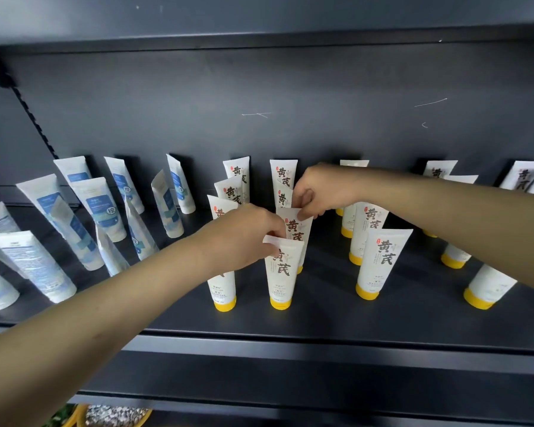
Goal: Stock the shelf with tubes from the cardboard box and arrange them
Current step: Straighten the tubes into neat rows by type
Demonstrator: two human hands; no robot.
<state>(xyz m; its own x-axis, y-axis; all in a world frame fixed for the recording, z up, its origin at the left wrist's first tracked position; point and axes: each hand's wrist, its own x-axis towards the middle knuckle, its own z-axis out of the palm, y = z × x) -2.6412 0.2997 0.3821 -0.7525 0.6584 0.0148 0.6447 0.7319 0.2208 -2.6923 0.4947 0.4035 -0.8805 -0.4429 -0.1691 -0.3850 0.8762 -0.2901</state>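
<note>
Nearest you, at the btm edge below the shelf [321, 315], there's a yellow and speckled something [114, 416], too cut off to tell what it is. Your L forearm [90, 328] comes in from the btm-left corner and runs diagonally up to ctr, bare, wrist about straight. Your R forearm [444, 211] enters from the right edge and reaches left across the shelf, passing in front of the tubes on that side.

Front row: yellow-cap tubes [379, 263] stand cap-down, crimp-up, in columns running front to back. Your L hand [244, 235] is knuckles-up w/ fingers curled, thumb and fingertips pinching the flat top crimp of the front tube [282, 272] in the ctr column. That tube is upright on its cap, near the front of the shelf. The column just to its left has its front tube partly hidden behind your L hand.

A bit further in, your R hand [321, 189] has its back up and fingers bent down, thumb and fingers nipping the top edge of the 2nd tube [298, 226], which stands right behind the front tube and overlaps it from this view. Both hands are clamped, each on its own tube, and the two hands sit close together but apart.

To the left, blue-label tubes [101, 208] w/ white caps stand in rows; they look tilted to the left.

Farthest in, the last tubes of each column stand by the dark back panel [259, 87], which has a few pale scratches. The upper shelf [259, 13] spans the top.
</note>
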